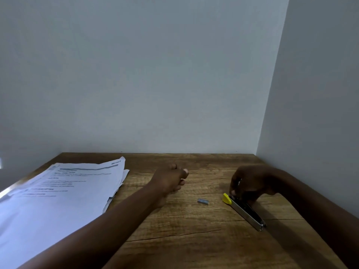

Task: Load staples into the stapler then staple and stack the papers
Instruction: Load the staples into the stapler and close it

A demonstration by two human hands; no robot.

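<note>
Stapler point(245, 210) lies on the right part of the wooden desk point(174, 239), its metal channel running toward the near right and its yellow end pointing left. Right hand point(250, 182) bends down over the far end, fingertips pinching at the channel by the yellow part. A small strip of staples point(203, 201) lies just left of it. Left hand point(171, 179) rests mid-desk, fingers loosely curled, holding nothing. Printed papers point(58, 195) are piled at the left.

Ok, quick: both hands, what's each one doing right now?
Left hand: loosely curled above the table, holding nothing.
Right hand: fingers on the yellow end of the stapler; a closed grip cannot be told.
</note>
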